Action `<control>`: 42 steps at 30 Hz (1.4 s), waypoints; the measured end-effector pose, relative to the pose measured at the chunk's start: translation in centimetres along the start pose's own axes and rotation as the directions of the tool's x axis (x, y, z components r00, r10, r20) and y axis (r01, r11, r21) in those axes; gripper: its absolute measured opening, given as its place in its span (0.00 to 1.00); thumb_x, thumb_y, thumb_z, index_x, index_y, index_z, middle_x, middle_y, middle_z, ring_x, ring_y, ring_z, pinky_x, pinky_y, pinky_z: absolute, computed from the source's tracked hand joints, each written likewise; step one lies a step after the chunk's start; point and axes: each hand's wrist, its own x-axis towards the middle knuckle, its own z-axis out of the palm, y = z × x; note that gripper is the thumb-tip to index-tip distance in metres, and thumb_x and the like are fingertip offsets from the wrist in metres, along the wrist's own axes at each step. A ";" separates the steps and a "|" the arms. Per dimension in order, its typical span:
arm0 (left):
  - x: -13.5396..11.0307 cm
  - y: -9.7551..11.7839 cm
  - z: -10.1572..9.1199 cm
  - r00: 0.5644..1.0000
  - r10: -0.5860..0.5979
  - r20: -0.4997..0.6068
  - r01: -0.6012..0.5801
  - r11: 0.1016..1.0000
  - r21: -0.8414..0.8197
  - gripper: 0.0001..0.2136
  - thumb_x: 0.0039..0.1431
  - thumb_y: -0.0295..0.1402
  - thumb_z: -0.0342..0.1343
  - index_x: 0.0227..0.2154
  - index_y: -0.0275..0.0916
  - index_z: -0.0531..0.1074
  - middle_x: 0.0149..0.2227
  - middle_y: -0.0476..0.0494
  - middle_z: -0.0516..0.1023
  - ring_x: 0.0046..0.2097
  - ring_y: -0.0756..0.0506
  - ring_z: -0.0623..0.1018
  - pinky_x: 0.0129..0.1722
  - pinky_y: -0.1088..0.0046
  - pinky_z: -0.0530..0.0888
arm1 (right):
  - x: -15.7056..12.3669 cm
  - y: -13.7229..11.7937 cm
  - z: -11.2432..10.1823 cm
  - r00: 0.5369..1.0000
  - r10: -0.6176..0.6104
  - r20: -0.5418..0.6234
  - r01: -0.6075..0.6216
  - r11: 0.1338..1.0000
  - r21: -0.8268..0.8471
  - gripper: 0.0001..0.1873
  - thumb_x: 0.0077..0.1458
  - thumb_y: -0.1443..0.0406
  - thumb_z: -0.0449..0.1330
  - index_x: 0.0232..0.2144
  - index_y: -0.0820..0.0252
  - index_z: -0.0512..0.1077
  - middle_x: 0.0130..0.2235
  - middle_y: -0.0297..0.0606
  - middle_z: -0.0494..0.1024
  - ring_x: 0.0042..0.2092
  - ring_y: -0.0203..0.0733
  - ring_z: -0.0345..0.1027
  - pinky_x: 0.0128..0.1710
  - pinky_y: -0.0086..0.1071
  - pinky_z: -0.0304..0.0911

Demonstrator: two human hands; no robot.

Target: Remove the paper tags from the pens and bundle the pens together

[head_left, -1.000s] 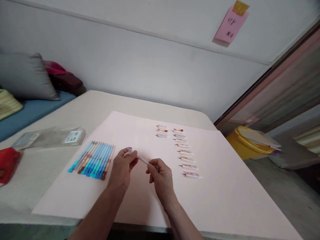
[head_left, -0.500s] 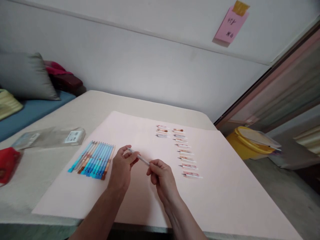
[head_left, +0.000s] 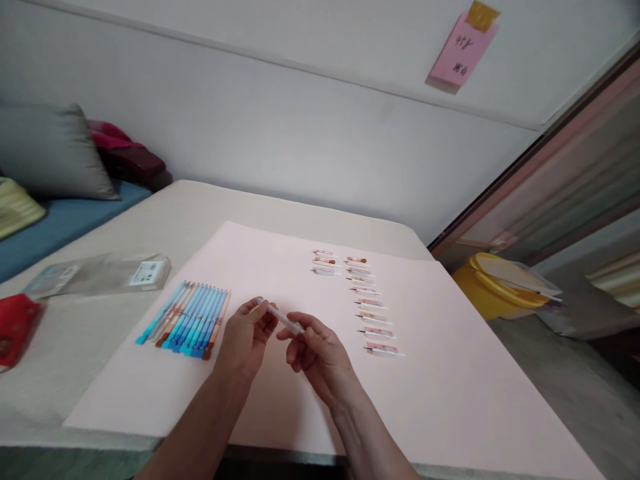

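Both of my hands hold one thin, pale pen refill (head_left: 283,317) over the pink sheet (head_left: 450,393). My left hand (head_left: 245,340) pinches its left end between thumb and fingers. My right hand (head_left: 317,357) pinches the right end with curled fingers. A tidy row of blue and orange pen barrels (head_left: 187,319) lies just left of my left hand. To the right of my right hand, several small pen parts (head_left: 373,313) lie in a column, with a few more (head_left: 324,263) beside its far end.
The pink sheet covers a beige table (head_left: 165,213). A clear plastic package (head_left: 100,273) and a red object (head_left: 15,327) lie at the left. A yellow bucket (head_left: 495,283) stands on the floor to the right. A pink note (head_left: 460,50) hangs on the wall; pillows (head_left: 50,153) sit far left.
My right hand has slid left along the refill towards my left hand, so the two hands are closer together. My left hand has hardly moved.
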 end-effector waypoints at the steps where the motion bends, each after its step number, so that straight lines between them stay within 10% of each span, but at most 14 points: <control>1: 0.0 0.0 0.0 1.000 0.006 -0.002 -0.006 1.000 0.001 0.07 0.44 0.24 0.62 0.26 0.34 0.70 0.28 0.46 0.73 0.32 0.51 0.74 0.31 0.75 0.71 | 0.0 0.1 0.1 1.000 -0.020 -0.012 0.020 1.000 -0.015 0.21 0.49 0.54 0.60 0.43 0.59 0.71 0.37 0.43 0.76 0.26 0.35 0.66 0.22 0.26 0.54; 9: 0.1 -0.1 0.0 0.997 0.072 -0.028 -0.071 0.997 0.007 0.07 0.44 0.23 0.62 0.27 0.34 0.70 0.29 0.46 0.73 0.33 0.51 0.73 0.35 0.74 0.71 | 0.2 0.6 0.1 0.987 -0.148 -0.057 0.143 0.987 -0.078 0.15 0.55 0.58 0.56 0.41 0.60 0.71 0.35 0.44 0.78 0.32 0.39 0.71 0.27 0.29 0.58; 28: -0.1 -0.7 0.3 0.995 0.100 0.017 -0.098 0.913 0.396 0.11 0.41 0.31 0.62 0.30 0.34 0.71 0.29 0.43 0.75 0.29 0.49 0.74 0.30 0.71 0.70 | 1.1 1.5 0.0 0.973 -0.003 -0.231 -0.093 0.909 -0.405 0.07 0.42 0.67 0.59 0.29 0.62 0.71 0.21 0.32 0.74 0.18 0.29 0.58 0.17 0.23 0.49; 35: 1.1 -0.3 -0.9 0.957 0.228 0.181 -0.262 0.405 0.876 0.05 0.42 0.27 0.59 0.24 0.40 0.68 0.19 0.48 0.68 0.24 0.46 0.69 0.28 0.71 0.63 | 1.3 1.5 -0.7 0.954 -0.073 -0.290 -0.081 0.870 -0.486 0.06 0.44 0.66 0.57 0.28 0.62 0.70 0.23 0.33 0.75 0.19 0.31 0.62 0.17 0.24 0.51; 42: 3.5 2.5 -5.5 0.894 0.419 0.161 -0.177 0.001 0.984 0.07 0.43 0.22 0.50 0.19 0.41 0.61 0.20 0.46 0.63 0.36 0.38 0.72 0.41 0.66 0.62 | 1.2 1.0 -1.5 0.955 -0.095 -0.281 -0.056 0.873 -0.484 0.07 0.44 0.64 0.58 0.29 0.62 0.70 0.24 0.35 0.76 0.20 0.31 0.62 0.18 0.25 0.53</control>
